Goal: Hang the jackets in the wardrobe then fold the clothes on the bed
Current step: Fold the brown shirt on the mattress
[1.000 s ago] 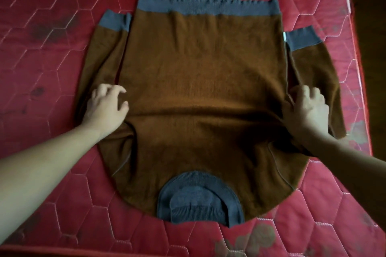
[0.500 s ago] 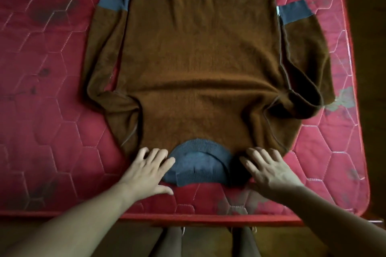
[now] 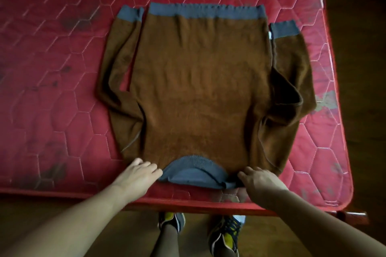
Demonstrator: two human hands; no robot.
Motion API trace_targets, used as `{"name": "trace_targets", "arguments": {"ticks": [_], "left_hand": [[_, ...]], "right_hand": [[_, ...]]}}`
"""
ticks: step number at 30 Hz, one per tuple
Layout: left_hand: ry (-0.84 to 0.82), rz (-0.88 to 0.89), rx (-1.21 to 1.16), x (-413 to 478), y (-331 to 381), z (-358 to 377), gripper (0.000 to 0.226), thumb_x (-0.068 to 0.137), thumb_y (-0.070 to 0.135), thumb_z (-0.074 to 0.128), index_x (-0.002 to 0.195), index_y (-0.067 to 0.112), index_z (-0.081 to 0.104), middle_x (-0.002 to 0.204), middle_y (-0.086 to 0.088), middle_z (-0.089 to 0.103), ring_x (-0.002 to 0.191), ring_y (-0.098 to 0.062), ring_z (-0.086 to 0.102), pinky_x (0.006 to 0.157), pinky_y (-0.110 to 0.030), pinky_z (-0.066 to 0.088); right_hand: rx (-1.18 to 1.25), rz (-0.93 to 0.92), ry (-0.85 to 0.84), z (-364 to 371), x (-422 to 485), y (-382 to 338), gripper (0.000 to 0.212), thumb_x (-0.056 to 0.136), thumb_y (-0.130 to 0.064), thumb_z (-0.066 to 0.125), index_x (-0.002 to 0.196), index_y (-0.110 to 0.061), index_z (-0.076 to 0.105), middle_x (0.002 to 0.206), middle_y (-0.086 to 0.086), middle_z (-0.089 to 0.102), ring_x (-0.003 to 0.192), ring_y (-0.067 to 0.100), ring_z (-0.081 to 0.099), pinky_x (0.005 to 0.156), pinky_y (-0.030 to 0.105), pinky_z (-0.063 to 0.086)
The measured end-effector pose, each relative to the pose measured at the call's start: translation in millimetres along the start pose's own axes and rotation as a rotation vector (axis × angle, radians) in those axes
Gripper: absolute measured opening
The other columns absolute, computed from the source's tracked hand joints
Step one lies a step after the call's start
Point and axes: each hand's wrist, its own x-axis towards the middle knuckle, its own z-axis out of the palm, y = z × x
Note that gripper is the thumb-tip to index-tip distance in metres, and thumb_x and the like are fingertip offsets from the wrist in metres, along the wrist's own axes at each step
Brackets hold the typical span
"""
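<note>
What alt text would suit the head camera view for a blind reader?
A brown knitted sweater with grey-blue ribbed trim lies flat on a red quilted mattress, grey-blue collar nearest. The left hand and right hand grip its shoulders beside the collar.

Your left hand [image 3: 137,175] and right hand [image 3: 260,181] are blurred, so you cannot tell whether their fingertips pinch the sweater [image 3: 198,89] or only rest on it. The right hand's fingertips are lost in shadow beside the collar [image 3: 192,170]. Both your forearms run off the bottom edge. Far beyond the hands, the bed [image 3: 62,69] is cut by the top and left edges. Behind your wrists its near rim partly covers your shoes [image 3: 224,233]. Well beyond the right hand, a white tag [image 3: 270,35] is too small to read.
</note>
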Motion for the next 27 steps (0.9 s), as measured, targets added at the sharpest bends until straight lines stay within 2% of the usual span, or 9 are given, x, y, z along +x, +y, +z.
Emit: {"name": "trace_targets", "arguments": {"ticks": [2,5,9,12,14,17,21,24,27], "left_hand": [[-0.046,0.012,0.006,-7,5,5,0.022,0.098,0.037,0.046,0.118,0.029,0.051,0.111,0.006,0.056,0.113,-0.018,0.053,0.106,-0.04,0.031],[-0.056,0.011,-0.002,-7,4,1,0.054,0.092,0.069,0.027,0.122,0.032,0.053,0.114,0.01,0.056,0.114,-0.014,0.051,0.107,-0.04,0.032],[0.265,-0.04,-0.069,21,-6,-20,0.061,0.096,0.062,0.027,0.139,0.027,0.052,0.136,0.001,0.05,0.132,-0.02,0.046,0.106,-0.04,0.041],[0.203,-0.122,-0.039,48,-8,-27,0.073,0.097,0.066,0.027,0.16,0.035,0.007,0.167,-0.01,-0.002,0.155,-0.028,0.0,0.124,-0.048,0.017],[0.055,-0.138,0.018,60,-8,-20,0.083,0.094,0.073,0.024,0.154,0.039,-0.023,0.16,-0.009,-0.035,0.151,-0.028,-0.025,0.124,-0.051,-0.001],[-0.061,-0.15,0.063,64,-8,-13,0.089,0.093,0.075,0.022,0.146,0.037,-0.039,0.149,-0.012,-0.051,0.145,-0.032,-0.036,0.122,-0.055,-0.009],[-0.036,-0.179,-0.012,60,-1,-21,0.083,0.097,0.068,0.026,0.151,0.037,-0.03,0.157,-0.011,-0.041,0.149,-0.03,-0.03,0.124,-0.053,-0.004],[0.011,-0.191,-0.159,57,20,-37,0.077,0.1,0.063,0.029,0.157,0.036,-0.014,0.165,-0.007,-0.023,0.153,-0.025,-0.018,0.125,-0.048,0.001],[0.027,-0.125,-0.282,66,57,-59,0.072,0.101,0.058,0.032,0.159,0.038,-0.006,0.167,-0.001,-0.011,0.154,-0.021,-0.01,0.125,-0.043,0.005]], "right_hand": [[0.006,0.0,-0.109,0,-3,-4,0.04,0.093,-0.025,0.045,0.132,-0.031,0.051,0.124,-0.001,0.054,0.114,0.026,0.056,0.09,0.039,0.051],[0.01,0.009,-0.083,-8,1,-4,0.033,0.09,-0.045,0.048,0.119,-0.031,0.057,0.118,-0.001,0.06,0.109,0.026,0.061,0.083,0.035,0.05],[-0.031,0.059,0.393,-27,21,9,0.047,0.092,-0.045,0.039,0.131,-0.025,0.054,0.129,0.009,0.053,0.12,0.035,0.051,0.09,0.044,0.047],[-0.02,0.19,0.357,-25,28,21,0.067,0.099,-0.049,0.041,0.159,-0.031,0.017,0.165,0.017,0.01,0.153,0.037,0.01,0.115,0.057,0.028],[-0.043,0.194,0.199,-11,30,33,0.086,0.098,-0.058,0.046,0.157,-0.039,-0.014,0.166,0.009,-0.024,0.153,0.031,-0.019,0.118,0.064,0.016],[0.038,0.163,0.134,-6,24,40,0.095,0.095,-0.059,0.051,0.154,-0.044,-0.022,0.16,-0.001,-0.039,0.15,0.025,-0.03,0.116,0.065,0.018],[0.342,0.214,0.355,-12,8,41,0.074,0.095,-0.042,0.059,0.159,-0.034,0.022,0.168,0.008,0.005,0.155,0.029,0.005,0.118,0.053,0.031],[0.687,0.444,0.587,-16,-14,61,0.043,0.092,-0.026,0.061,0.135,-0.021,0.053,0.127,0.012,0.054,0.119,0.035,0.053,0.095,0.047,0.05],[0.857,0.7,0.599,-32,-23,99,0.032,0.095,-0.027,0.056,0.124,-0.016,0.06,0.115,0.013,0.064,0.106,0.032,0.063,0.091,0.043,0.052]]}}
